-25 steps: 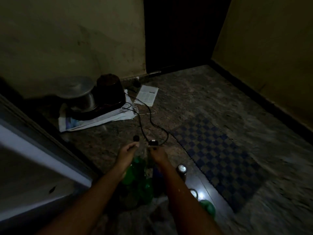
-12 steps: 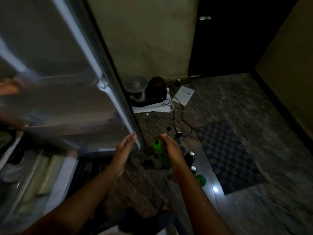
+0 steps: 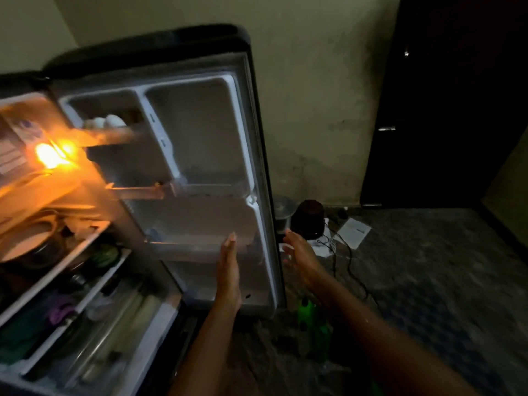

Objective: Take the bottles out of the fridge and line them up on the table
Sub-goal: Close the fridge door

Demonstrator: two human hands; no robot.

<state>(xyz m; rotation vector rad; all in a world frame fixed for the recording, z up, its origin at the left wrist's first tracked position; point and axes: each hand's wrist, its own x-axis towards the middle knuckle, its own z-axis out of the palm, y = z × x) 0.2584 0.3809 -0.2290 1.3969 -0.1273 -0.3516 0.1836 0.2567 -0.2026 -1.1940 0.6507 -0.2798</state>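
The fridge stands open at the left, its door swung wide and its lit shelves full of dim items. My left hand is raised flat with straight fingers in front of the door's lower shelf, holding nothing. My right hand hangs open with relaxed fingers just past the door's edge, also holding nothing. Green bottles stand on the floor below my right forearm, partly hidden by it.
Eggs sit in the door's top rack. A dark blender jar and a metal pot stand by the wall with a cable and a paper. A dark doorway is at the right.
My view swung up and left from the floor bottles to the open fridge. Both hands let go of the bottles and rose toward the door.
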